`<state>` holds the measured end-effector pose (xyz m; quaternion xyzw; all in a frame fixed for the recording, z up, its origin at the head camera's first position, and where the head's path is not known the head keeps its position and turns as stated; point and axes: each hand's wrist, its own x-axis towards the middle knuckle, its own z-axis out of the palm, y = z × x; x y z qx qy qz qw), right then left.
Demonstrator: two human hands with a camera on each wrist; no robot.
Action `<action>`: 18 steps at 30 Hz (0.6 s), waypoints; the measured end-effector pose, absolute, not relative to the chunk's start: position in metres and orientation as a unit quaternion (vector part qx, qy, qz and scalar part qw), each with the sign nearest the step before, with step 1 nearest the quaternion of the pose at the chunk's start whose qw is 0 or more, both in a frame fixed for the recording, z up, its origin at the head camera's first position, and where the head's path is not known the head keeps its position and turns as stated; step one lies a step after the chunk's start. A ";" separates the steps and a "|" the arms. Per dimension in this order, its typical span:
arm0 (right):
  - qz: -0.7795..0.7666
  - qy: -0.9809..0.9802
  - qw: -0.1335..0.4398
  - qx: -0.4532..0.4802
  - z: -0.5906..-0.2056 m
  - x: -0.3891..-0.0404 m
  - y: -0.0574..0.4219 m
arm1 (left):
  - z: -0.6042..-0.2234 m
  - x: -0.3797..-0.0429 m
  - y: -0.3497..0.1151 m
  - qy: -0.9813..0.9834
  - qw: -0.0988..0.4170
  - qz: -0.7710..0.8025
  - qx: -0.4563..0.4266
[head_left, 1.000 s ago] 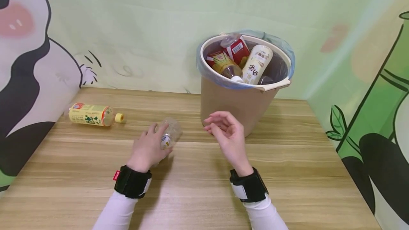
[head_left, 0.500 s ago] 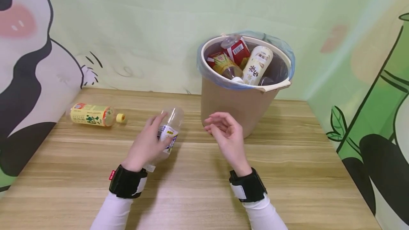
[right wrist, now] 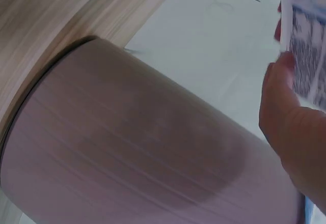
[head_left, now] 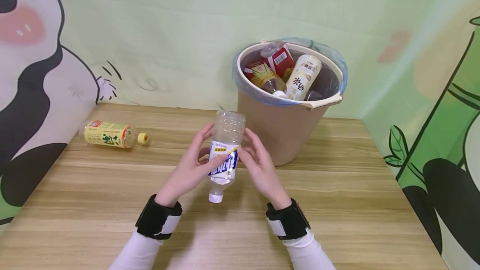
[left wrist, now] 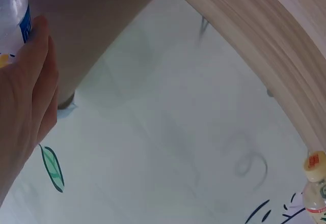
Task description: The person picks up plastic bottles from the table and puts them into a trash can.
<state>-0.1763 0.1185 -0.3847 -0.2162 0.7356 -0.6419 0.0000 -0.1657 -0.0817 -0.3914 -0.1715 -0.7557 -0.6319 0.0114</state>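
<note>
A clear plastic bottle (head_left: 228, 130) with a white and blue label is held over the table, its white cap (head_left: 215, 198) pointing down toward the person. My left hand (head_left: 193, 168) grips it from the left, thumb across the label. On the other side, my right hand (head_left: 262, 166) has its thumb and fingers at the bottle's right edge, holding it too. The right wrist view shows the right hand (right wrist: 293, 117) against the printed label (right wrist: 308, 56). At the left edge of the left wrist view, the fingers of the left hand (left wrist: 30, 86) lie along the bottle (left wrist: 12, 15).
Right behind the right hand stands a beige bin (head_left: 273, 128) with a blue liner, several bottles inside, including a white one (head_left: 303, 76). A yellow-labelled bottle (head_left: 108, 133) lies on its side at the table's left. A printed cloth wall (head_left: 168, 45) borders the wooden table (head_left: 337, 186).
The left hand has lifted the clear bottle off the table and brought it right, turning its cap downward. The right hand, earlier holding nothing, now meets the bottle.
</note>
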 end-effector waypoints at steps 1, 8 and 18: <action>-0.640 0.735 0.004 -0.224 -0.385 -0.176 0.118 | -0.391 -0.165 -0.080 -0.753 0.011 -0.634 -0.174; -0.643 0.725 0.021 -0.246 -0.387 -0.175 0.117 | -0.389 -0.162 -0.073 -0.765 0.019 -0.620 -0.174; -0.620 0.746 0.040 -0.240 -0.388 -0.176 0.121 | -0.387 -0.162 -0.077 -0.771 0.037 -0.616 -0.157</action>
